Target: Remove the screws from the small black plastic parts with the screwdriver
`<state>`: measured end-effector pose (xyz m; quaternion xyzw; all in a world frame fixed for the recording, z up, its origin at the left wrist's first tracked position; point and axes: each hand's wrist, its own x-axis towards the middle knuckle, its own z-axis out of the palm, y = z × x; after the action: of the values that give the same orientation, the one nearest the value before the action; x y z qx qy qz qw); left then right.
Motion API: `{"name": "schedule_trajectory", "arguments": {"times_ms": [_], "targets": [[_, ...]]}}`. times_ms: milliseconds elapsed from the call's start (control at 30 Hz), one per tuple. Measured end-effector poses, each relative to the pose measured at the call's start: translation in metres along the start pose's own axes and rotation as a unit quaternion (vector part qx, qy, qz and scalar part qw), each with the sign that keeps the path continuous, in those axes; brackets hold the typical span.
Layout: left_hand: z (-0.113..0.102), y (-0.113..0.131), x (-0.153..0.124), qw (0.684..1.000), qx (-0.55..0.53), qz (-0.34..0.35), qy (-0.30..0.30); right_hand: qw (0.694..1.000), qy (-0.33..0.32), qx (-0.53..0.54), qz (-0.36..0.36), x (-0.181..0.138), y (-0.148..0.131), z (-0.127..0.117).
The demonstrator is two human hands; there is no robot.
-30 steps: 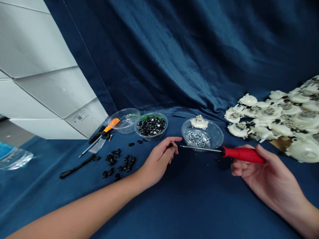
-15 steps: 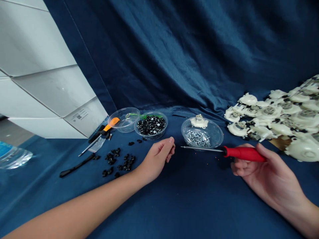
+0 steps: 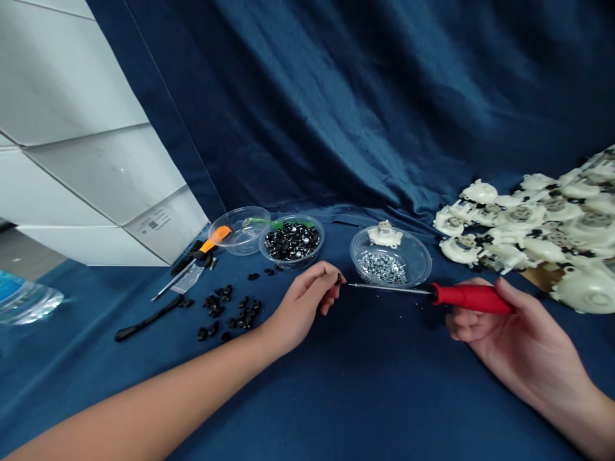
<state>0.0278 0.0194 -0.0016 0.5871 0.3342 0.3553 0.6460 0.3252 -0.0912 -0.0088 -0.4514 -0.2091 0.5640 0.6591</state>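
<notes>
Between thumb and fingertips, my left hand [image 3: 307,298] pinches a small black plastic part [image 3: 339,279]. My right hand [image 3: 514,326] grips the red handle of a screwdriver [image 3: 473,299], its thin shaft pointing left. The screwdriver's tip lies a short way to the right of the black part, apart from it. Just beyond the shaft is a clear bowl of silver screws [image 3: 383,267], with a cream plastic piece [image 3: 385,235] at its far side. Another clear bowl of black parts [image 3: 293,242] stands behind my left hand.
Loose black parts [image 3: 247,314] lie left of my left forearm, near a black strap-like item [image 3: 148,320]. An orange-handled tool [image 3: 216,238] rests by a clear lid [image 3: 245,237]. White boxes [image 3: 96,179] and a water bottle [image 3: 29,298] stand left. Cream housings [image 3: 523,218] are piled right.
My left fingers have shifted slightly, and the small black part now shows at their tips. The screwdriver and my right hand have hardly moved.
</notes>
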Motion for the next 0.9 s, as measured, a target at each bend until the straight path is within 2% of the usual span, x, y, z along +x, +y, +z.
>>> {"name": "schedule_trajectory", "arguments": {"times_ms": [233,600,900], "targets": [[0.0007,-0.0015,0.0011,0.999,-0.023,0.032,0.03,1.0,0.024,-0.007,-0.018,0.0026,0.0037,0.0],[-0.0025,-0.0046,0.0049,0.998,-0.048,0.009,0.039,1.0,-0.019,-0.012,-0.006,0.0029,0.0014,-0.0067],[0.0001,-0.0028,0.0036,0.998,-0.064,0.018,0.011,0.999,-0.018,-0.041,-0.025,-0.0007,0.0014,-0.0006]]}}
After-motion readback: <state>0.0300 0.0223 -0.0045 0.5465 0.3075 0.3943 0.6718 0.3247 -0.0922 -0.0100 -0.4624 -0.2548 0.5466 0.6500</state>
